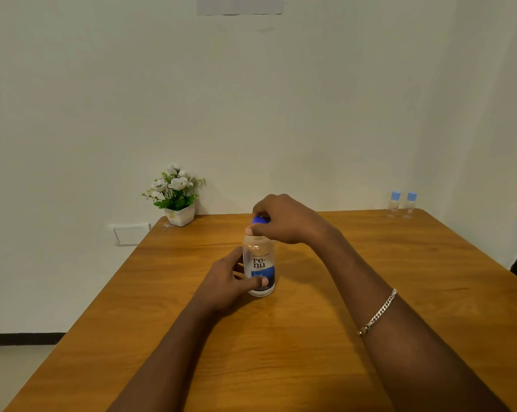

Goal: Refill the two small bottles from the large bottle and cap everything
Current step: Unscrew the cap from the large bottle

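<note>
Wooden table [325, 337] filled the view. We had the big bottle [259, 264] upright mid-table, left hand [227, 282] wrapped round its lower body, right hand [284, 220] pinched on its blue cap [259, 220]. Flower pot [178, 200] sat at far left corner. Two small bottles [402, 204], blue caps on, stood side by side at far right corner, well apart from our hands.

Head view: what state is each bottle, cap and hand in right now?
Large bottle: upright on the table, held.
Dark blue cap: on the bottle, gripped.
Left hand: wrapped around the bottle body.
Right hand: fingers on the cap.
Two small bottles: upright, capped, far right corner.
</note>
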